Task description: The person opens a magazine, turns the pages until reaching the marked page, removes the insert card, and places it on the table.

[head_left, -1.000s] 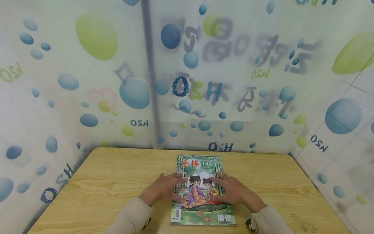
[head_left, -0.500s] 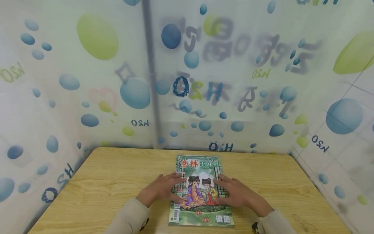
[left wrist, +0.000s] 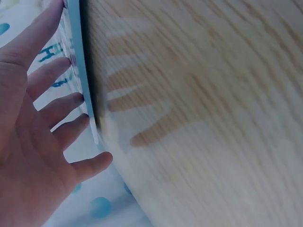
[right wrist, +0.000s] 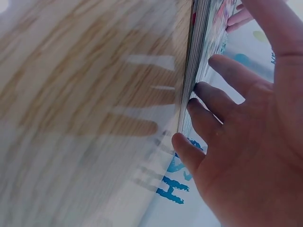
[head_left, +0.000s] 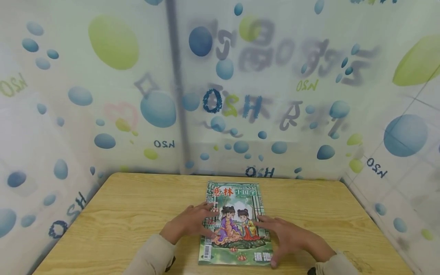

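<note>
A green-bordered magazine with two cartoon children on its cover lies flat on the wooden table, red and white characters across its top. My left hand rests at its left edge, fingers spread and fingertips over the cover. On the opposite side my right hand has its fingers spread too, fingertips on the right edge and thumb down near the lower right corner. The left wrist view shows the magazine's spine against the left fingertips. In the right wrist view the page edges face the right fingers.
The pale wooden table has a smooth, shiny top. Behind it and at both sides hang whitish curtains printed with blue and green drops and lettering.
The right hand has shifted right and toward the near side, its thumb moving from the cover to the lower right corner. The left hand and magazine have shifted slightly left.
</note>
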Demonstrator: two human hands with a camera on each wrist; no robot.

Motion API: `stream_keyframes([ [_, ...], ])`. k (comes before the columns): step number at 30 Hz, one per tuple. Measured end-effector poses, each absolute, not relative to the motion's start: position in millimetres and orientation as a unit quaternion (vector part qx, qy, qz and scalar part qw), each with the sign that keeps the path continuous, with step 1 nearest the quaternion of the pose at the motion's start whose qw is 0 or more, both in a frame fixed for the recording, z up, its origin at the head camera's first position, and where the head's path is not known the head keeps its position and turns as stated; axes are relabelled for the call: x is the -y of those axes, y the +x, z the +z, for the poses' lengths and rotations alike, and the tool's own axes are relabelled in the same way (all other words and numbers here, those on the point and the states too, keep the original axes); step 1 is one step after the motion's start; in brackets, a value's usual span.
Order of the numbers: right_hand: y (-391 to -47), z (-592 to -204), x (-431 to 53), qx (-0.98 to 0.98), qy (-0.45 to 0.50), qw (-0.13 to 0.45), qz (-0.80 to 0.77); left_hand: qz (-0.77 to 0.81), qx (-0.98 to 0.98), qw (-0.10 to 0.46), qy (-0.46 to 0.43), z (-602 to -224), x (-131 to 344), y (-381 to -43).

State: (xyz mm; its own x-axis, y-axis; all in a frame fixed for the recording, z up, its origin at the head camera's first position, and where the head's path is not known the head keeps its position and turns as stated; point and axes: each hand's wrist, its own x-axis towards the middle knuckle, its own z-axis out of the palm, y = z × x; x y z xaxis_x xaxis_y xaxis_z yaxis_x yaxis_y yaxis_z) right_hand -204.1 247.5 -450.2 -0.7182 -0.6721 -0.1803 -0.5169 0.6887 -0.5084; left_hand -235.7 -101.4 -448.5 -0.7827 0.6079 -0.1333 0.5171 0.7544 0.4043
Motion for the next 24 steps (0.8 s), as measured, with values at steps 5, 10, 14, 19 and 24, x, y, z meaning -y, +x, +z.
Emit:
stream_keyframes([
  [5,-204.5,-450.8,-248.5,-0.898,-0.346,0.172,-0.212,0.157,-0.926,0.128,0.319,-447.5,95.8,-232.9],
  [10,-204.0,-451.8,-248.3,-0.898,-0.346,0.170,-0.213,0.132,-0.920,0.118,0.348,-445.3,86.4,-225.9],
  [14,-203.5,-452.4,-248.3,-0.897,-0.346,0.169,-0.215,0.129,-0.909,0.099,0.383,-446.7,78.3,-219.1],
  [19,-202.7,-451.9,-248.2,-0.897,-0.347,0.167,-0.215,0.122,-0.895,0.054,0.425,-451.8,69.1,-212.9],
  [24,-202.5,-451.9,-248.9,-0.897,-0.344,0.169,-0.222,0.115,-0.891,0.027,0.439,-456.7,63.4,-207.5],
])
